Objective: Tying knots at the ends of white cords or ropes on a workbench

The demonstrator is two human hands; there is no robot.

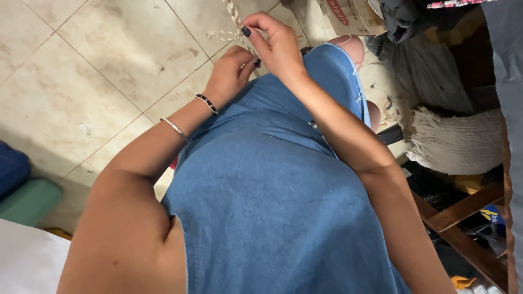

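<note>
I look down at my lap. My left hand and my right hand are close together, up above my knee. Between them I hold a pale braided cord. It looks like dry straw or string twisted into a plait. The cord goes up from my fingers to the top edge of the view, over the tiled floor.

My right hand's fingers are pinched tight on the cord, with my dark painted thumbnail on top. My left hand's fingers are curled in close and pinch the cord just below, right beside my right hand. A few loose pale strands stick out to the side near my left fingers.

I wear a blue denim dress that covers my lap. On my left wrist I have a dark bead bracelet and, a bit further up my arm, a thin silver bangle.

Off to my right side there is a pile of pale folded cloth, some dark bags, and a wooden frame. To my left, low down, I see a green cushion.
</note>
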